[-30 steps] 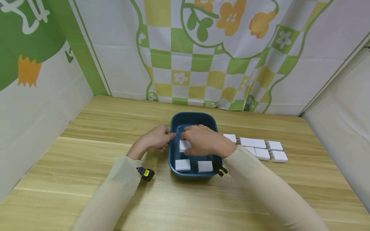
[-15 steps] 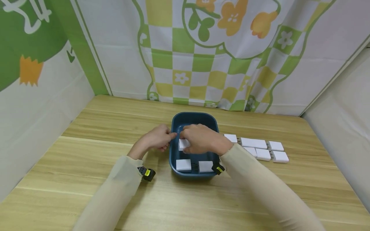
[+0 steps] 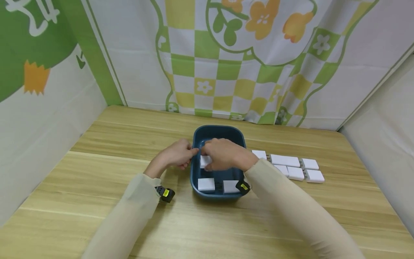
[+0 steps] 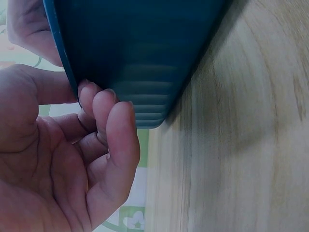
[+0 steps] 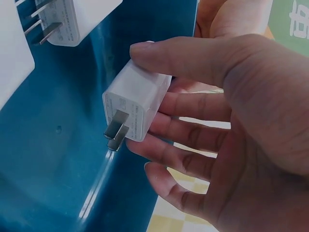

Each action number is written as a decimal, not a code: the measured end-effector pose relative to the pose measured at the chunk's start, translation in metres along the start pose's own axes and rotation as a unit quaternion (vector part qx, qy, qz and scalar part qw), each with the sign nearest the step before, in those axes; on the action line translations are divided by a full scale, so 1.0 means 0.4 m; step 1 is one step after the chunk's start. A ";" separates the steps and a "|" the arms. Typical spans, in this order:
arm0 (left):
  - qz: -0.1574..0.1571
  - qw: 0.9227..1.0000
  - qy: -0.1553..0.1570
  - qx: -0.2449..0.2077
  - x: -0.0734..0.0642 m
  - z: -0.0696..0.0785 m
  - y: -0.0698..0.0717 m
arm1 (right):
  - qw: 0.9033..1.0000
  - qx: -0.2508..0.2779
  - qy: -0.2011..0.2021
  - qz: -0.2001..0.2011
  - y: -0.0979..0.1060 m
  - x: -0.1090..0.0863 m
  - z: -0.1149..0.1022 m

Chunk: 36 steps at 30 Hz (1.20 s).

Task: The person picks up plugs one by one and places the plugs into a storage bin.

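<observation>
A dark blue plastic bin stands on the table with two white plug chargers, a left one and a right one, at its near end. My right hand reaches inside and holds another white charger near the left wall. In the right wrist view, thumb and fingers pinch this charger, its two flat metal prongs pointing away from the palm. My left hand pinches the bin's left rim; the left wrist view shows its curled fingertips against the outer wall.
Right of the bin, several white chargers lie in two rows on the wooden table, among them a far right one and a longer white block. A patterned curtain hangs along the back edge. Pale cloth walls flank both sides.
The right wrist has shifted slightly left, while its fingers keep hold of the charger. My left hand stays on the rim. The whole head view has drifted a little.
</observation>
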<state>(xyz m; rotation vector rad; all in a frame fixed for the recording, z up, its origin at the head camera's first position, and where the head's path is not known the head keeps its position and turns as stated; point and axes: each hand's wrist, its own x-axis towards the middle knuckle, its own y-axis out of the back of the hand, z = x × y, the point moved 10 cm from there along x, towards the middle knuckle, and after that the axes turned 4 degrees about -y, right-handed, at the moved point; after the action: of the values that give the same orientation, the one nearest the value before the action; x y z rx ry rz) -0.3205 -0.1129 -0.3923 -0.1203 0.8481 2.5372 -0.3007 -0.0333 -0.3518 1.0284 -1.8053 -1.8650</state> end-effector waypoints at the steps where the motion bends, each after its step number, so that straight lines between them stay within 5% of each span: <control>1: 0.001 1.000 0.000 0.001 0.000 0.000 0.001 | 1.000 0.001 -0.001 0.000 0.000 0.002 0.001; 36: -0.001 1.000 -0.009 0.023 -0.001 0.008 -0.002 | 1.000 0.015 -0.005 0.000 -0.056 0.034 0.008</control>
<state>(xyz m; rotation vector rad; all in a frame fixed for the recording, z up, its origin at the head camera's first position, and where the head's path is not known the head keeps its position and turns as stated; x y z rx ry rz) -0.3196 -0.1108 -0.3901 -0.0838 0.8978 2.5123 -0.3067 -0.0376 -0.3769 1.0318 -1.8448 -1.8516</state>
